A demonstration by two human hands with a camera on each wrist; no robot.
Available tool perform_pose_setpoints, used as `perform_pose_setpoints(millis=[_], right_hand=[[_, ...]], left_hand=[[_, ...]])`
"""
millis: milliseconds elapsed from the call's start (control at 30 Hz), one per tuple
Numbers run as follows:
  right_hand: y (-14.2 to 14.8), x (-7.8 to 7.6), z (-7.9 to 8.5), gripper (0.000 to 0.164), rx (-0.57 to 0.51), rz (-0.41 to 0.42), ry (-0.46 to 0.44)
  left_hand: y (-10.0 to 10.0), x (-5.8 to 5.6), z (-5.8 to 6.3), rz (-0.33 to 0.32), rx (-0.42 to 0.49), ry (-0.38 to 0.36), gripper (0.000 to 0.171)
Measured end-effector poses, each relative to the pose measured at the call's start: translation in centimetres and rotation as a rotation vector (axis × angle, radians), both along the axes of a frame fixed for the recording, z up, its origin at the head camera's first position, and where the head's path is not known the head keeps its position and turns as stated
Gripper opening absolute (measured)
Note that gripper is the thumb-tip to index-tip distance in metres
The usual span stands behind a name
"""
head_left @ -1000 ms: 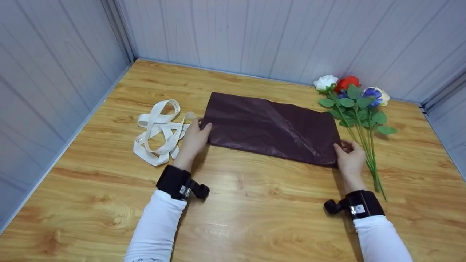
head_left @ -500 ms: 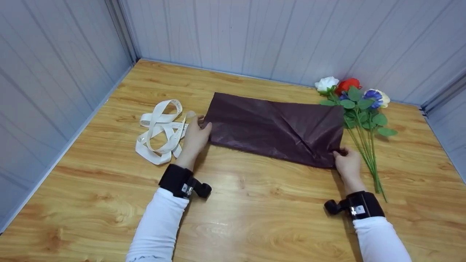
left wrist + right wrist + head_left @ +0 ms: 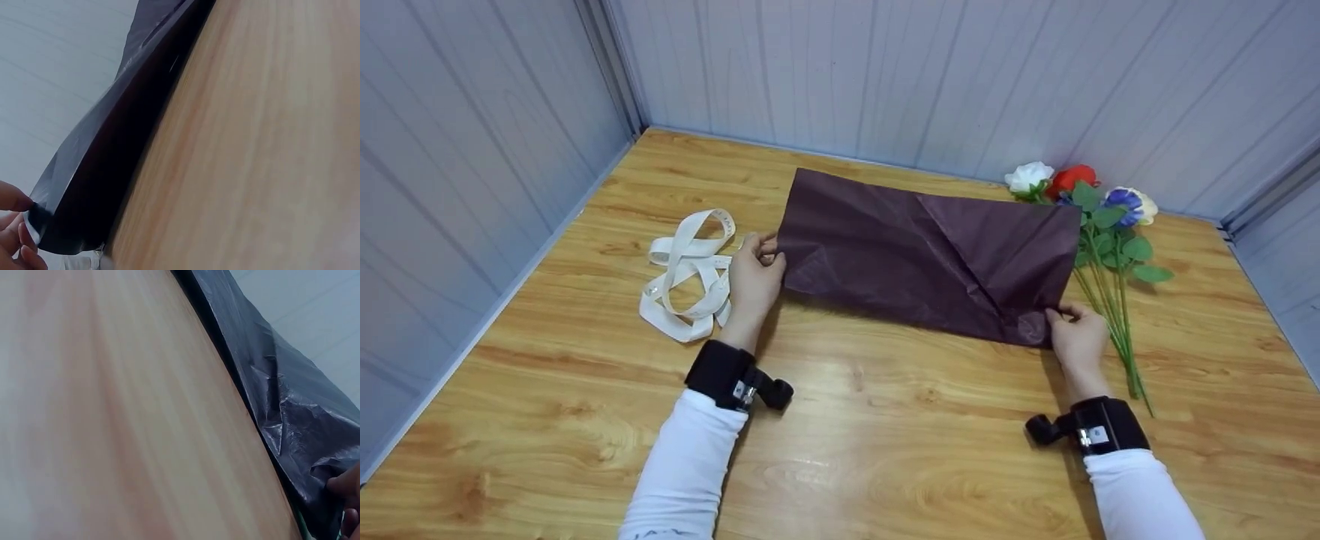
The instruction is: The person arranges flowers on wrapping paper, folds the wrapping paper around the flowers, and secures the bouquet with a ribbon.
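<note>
A creased sheet of dark maroon wrapping paper (image 3: 885, 255), folded over, spans the space between both hands. My left hand (image 3: 756, 276) pinches its left edge; in the left wrist view the thumb and fingers (image 3: 16, 198) grip the corner, and the paper (image 3: 93, 163) arches above the wood. At the near right corner, my right hand (image 3: 1080, 341) pinches the paper between thumb and fingers, and folds gather there. The right wrist view shows that thumb (image 3: 344, 482) pressed on the crumpled paper (image 3: 281, 405). Part of the right hand lies outside that view.
A loosely looped white ribbon (image 3: 682, 241) with printed letters lies beside the left hand. White (image 3: 1029, 177), red (image 3: 1071, 180) and blue-and-cream (image 3: 1125, 204) artificial flowers lie at the back right, partly covered by the paper. Panelled walls (image 3: 810, 82) border the wooden table (image 3: 870, 450).
The left side of the paper has risen off the table. Its far right corner has lifted outward over the flower leaves. The right hand has shifted slightly nearer, gathering new creases at its corner.
</note>
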State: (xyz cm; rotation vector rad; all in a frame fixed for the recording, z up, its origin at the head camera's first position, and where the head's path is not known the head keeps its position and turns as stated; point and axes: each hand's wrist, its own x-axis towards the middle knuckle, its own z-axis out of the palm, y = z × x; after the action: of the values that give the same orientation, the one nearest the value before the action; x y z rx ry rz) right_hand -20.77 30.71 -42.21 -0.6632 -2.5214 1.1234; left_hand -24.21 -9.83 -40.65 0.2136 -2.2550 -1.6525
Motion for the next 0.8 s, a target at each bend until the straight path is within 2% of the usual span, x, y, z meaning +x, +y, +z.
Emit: perform_pose_setpoints(millis=[267,433,567,700,800], right_hand=[[0.2,0.1,0.0,0.022,-0.127,-0.044,0.049],[0.3,0.4,0.1,0.017,-0.272,-0.027,0.071],[0.5,0.8,0.3,0.007,-0.468,0.006,0.075],[0.7,1.2,0.6,0.027,-0.747,0.040,0.201],[0.9,1.6,0.8,0.038,-0.981,0.082,0.300]], left_hand=[[-0.1,0.0,0.2,-0.016,0.011,-0.027,0.036],[-0.5,0.1,0.5,-0.047,0.024,-0.067,0.033],[-0.7,0.3,0.6,-0.070,0.070,-0.085,0.023],[-0.6,0.6,0.7,-0.091,0.162,-0.092,0.014],[-0.7,0.9,0.9,-0.109,0.184,-0.120,0.014]])
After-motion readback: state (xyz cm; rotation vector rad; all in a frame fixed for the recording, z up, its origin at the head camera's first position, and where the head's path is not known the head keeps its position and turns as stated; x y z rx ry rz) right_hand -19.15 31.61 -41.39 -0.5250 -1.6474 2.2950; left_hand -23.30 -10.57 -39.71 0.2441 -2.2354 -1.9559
